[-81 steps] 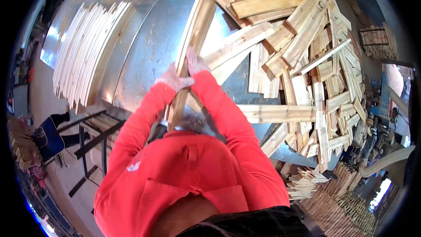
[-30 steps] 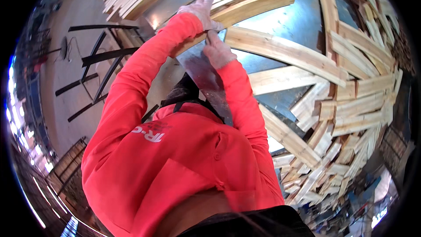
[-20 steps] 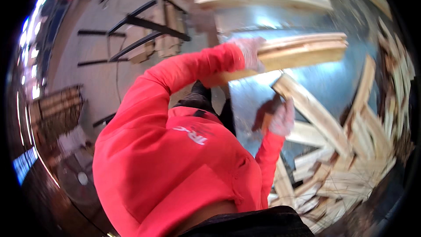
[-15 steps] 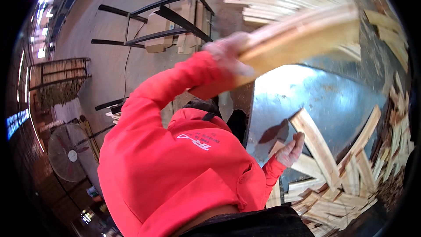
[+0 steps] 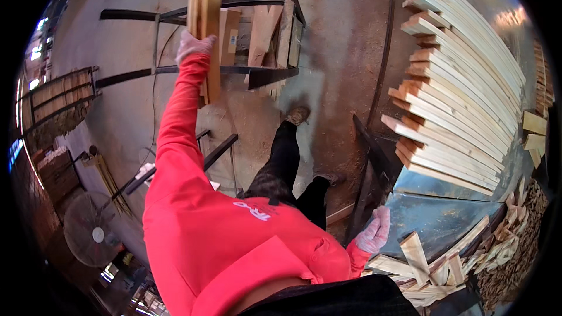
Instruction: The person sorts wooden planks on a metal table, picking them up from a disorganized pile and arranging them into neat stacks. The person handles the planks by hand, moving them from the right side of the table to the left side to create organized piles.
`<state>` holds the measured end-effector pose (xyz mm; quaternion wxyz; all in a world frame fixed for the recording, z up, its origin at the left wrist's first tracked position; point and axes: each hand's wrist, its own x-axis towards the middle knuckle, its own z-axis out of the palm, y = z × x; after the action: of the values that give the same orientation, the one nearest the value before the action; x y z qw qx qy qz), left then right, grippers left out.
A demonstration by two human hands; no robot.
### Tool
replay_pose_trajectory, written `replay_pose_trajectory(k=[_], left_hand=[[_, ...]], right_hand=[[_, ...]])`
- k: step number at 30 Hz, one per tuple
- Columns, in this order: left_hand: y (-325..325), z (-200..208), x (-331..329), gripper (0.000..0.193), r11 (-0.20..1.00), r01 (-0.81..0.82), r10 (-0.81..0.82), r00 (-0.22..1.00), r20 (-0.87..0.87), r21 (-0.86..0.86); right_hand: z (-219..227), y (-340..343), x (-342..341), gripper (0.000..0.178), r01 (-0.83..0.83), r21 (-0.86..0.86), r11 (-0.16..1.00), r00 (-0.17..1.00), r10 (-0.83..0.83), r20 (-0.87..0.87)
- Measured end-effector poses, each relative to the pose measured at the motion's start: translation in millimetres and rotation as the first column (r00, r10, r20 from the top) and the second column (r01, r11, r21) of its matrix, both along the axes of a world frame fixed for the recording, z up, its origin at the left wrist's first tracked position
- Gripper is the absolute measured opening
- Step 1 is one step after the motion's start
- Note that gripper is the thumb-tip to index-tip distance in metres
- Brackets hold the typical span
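My left hand, in a whitish glove, is gripped around a few long wooden boards held together. Their far end runs out of the picture at the top, and they pass in front of a black metal rack. Close to the near edge of a blue-grey metal table is my right hand, also gloved. Its fingers are raised and loosely extended, with nothing visible in them. Beyond it, a long row of pale wooden boards lies side by side on the metal surface.
Short wood offcuts are piled near my right hand, with a heap of scraps farther right. More wooden pieces sit in the rack. A round fan stands at the left. My feet are on a dusty floor.
My left hand has carried the boards leftward, from over the metal table to above the rack. My body has turned left, and my right hand has stayed beside the table.
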<state>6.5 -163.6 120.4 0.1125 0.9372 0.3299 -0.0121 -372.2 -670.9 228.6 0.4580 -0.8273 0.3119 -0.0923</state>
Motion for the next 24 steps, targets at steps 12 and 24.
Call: replay_pose_trajectory(k=[12,24], left_hand=[[-103.6,-155.8,39.9,0.059,0.803,0.436,-0.528,0.836,-0.148,-0.405],[-279.1,154.5,-199.0,0.032,0.776,0.442,-0.112,0.798,0.592,-0.449]], right_hand=[[43.0,-57.5,-98.1,0.034,-0.271,-0.55,0.79,0.808,-0.124,-0.576],[-8.2,-318.3,-200.6,0.082,-0.604,-0.488,0.63,0.644,0.026,-0.764]])
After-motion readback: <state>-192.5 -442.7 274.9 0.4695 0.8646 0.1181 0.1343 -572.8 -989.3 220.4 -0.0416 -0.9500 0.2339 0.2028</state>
